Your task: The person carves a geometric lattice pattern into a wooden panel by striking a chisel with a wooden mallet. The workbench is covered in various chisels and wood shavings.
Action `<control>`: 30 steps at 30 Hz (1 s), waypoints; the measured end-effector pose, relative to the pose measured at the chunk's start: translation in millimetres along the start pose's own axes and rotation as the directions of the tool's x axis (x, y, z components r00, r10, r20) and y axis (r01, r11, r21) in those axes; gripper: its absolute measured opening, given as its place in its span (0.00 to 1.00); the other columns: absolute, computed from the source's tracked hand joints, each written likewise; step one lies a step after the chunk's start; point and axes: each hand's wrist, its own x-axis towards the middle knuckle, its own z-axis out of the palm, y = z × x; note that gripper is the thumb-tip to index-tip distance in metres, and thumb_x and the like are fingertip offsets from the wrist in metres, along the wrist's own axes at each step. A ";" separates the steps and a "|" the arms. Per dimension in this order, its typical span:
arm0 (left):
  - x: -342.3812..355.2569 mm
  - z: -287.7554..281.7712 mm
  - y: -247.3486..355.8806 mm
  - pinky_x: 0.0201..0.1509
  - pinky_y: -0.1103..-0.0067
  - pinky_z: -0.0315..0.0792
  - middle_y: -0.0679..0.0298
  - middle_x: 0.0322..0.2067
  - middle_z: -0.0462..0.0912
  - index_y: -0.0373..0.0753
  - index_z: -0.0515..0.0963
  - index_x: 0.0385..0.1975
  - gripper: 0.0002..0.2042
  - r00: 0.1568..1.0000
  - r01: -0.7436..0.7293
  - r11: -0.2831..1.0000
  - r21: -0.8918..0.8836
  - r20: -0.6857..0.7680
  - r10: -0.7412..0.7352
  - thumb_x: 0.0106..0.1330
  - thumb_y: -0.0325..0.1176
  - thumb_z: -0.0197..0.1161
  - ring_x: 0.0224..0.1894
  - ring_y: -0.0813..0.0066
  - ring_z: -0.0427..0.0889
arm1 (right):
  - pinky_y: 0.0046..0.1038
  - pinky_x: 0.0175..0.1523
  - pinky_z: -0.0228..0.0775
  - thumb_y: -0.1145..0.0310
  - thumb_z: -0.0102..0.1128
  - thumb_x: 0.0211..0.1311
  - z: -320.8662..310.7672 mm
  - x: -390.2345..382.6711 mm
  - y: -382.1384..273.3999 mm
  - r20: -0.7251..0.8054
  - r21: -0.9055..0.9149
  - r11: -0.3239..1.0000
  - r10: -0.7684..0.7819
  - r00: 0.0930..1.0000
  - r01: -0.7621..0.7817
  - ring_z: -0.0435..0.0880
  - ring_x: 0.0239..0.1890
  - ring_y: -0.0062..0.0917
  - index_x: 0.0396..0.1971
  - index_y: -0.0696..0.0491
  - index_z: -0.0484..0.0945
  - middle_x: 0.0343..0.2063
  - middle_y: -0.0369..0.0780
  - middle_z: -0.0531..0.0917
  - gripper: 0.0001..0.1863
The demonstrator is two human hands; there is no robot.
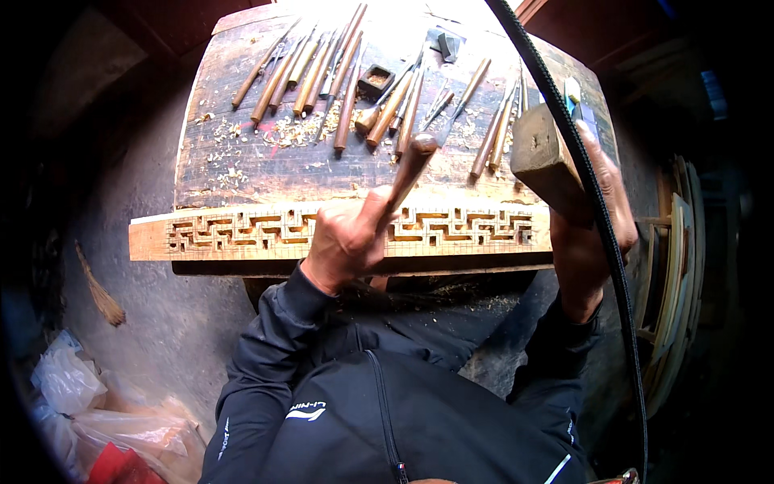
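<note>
A long pale board (149, 240) lies along the table's near edge, cut through with a meander of slots over a pencilled grid. My left hand (343, 240) is closed around a chisel with a brown wooden handle (413, 168), tilted with its butt end up, over the middle of the board. The hand hides the blade and the spot it meets. In my right hand (595, 234), a wooden block mallet (540, 149) is raised beyond the board's right end, apart from the chisel handle. A black cord partly covers this hand.
Several wooden-handled chisels (347, 113) lie across the worn table (210, 173) among shavings. A small dark square box (376, 81) sits between them. The black braided cord (601, 189) hangs across the right side. A broom (101, 294) and plastic bags (68, 383) are on the floor at left.
</note>
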 end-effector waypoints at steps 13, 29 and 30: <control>-33.4 -41.4 -11.8 0.52 0.76 0.86 0.48 0.43 0.91 0.32 0.67 0.58 0.14 0.641 0.483 0.509 -0.713 -0.107 -0.760 0.79 0.20 0.63 0.44 0.70 0.92 | 0.41 0.61 0.83 0.74 0.82 0.56 41.7 -113.3 22.9 0.216 -0.154 0.931 0.358 0.909 -0.330 0.91 0.57 0.45 0.68 0.53 0.81 0.56 0.48 0.90 0.37; -49.4 -26.8 -11.5 0.59 0.72 0.85 0.46 0.44 0.92 0.30 0.69 0.57 0.13 0.794 0.434 0.720 -0.542 -0.148 -0.590 0.78 0.19 0.64 0.48 0.62 0.92 | 0.43 0.57 0.85 0.59 0.87 0.56 68.5 -135.2 1.7 0.147 -0.266 0.931 0.297 0.944 -0.251 0.92 0.50 0.50 0.63 0.60 0.81 0.50 0.52 0.90 0.38; -46.4 -28.8 -11.8 0.59 0.72 0.85 0.46 0.44 0.92 0.30 0.69 0.57 0.14 0.802 0.441 0.731 -0.521 -0.137 -0.582 0.78 0.19 0.64 0.48 0.63 0.92 | 0.43 0.55 0.86 0.56 0.86 0.58 69.4 -133.9 1.9 0.141 -0.286 0.928 0.286 0.948 -0.238 0.93 0.48 0.50 0.63 0.61 0.81 0.49 0.52 0.91 0.37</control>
